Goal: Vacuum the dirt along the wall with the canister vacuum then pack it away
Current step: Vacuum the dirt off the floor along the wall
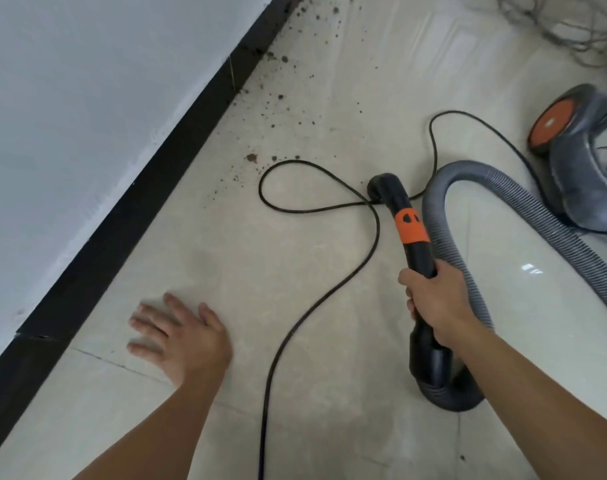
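My right hand [433, 299] grips the black vacuum handle [404, 220], which has an orange band and a curved open end pointing down at the floor. A grey ribbed hose [475, 206] loops from the handle's rear to the grey canister vacuum [586, 157] with an orange wheel at the right. Brown dirt [278, 98] lies scattered on the pale tiles beside the black skirting board [149, 188], ahead of the nozzle. My left hand [177, 337] hovers over the floor with fingers spread, holding nothing.
The black power cord [329, 202] loops on the floor under the nozzle and runs toward me between my arms. A white wall [70, 98] rises at the left. A tangle of thin cables [565, 26] lies at the top right.
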Available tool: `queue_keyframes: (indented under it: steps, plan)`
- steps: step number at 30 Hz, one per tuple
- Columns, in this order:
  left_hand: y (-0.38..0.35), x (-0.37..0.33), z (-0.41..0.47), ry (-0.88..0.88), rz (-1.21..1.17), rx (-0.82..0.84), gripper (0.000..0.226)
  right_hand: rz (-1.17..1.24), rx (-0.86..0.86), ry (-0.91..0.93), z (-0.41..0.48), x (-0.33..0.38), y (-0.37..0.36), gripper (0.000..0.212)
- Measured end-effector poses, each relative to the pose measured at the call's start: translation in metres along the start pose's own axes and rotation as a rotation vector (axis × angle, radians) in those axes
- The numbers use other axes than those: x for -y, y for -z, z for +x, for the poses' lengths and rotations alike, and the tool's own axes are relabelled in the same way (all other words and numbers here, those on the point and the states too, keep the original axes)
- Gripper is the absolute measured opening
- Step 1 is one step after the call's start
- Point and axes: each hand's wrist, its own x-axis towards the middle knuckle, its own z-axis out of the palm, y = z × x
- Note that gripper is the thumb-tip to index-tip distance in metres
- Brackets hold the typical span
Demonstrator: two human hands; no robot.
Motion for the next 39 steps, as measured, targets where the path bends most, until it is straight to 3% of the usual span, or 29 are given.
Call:
queue_keyframes:
  steps: [9, 15, 19, 27, 39]
  plan:
    - [0.000, 0.000, 0.001, -0.006, -0.030, -0.013, 0.066, -0.158, 0.168, 0.096, -0.064, -0.032, -0.016, 0.015]
    - [-0.001, 0.001, 0.001, -0.022, -0.024, -0.036, 0.066, -0.252, 0.112, 0.075, -0.070, -0.054, 0.014, 0.017]
    - [-0.002, 0.000, 0.001, -0.018, -0.017, -0.046, 0.066, -0.054, 0.072, 0.049, -0.025, -0.020, -0.007, 0.012]
    - [-0.005, -0.001, 0.004, -0.011, -0.027, -0.075, 0.067, 0.446, 0.343, -0.260, 0.041, 0.060, -0.075, 0.013]
    - [-0.004, -0.001, 0.002, -0.007, -0.024, -0.079, 0.067, 0.318, 0.480, -0.183, 0.025, 0.079, -0.133, 0.009]
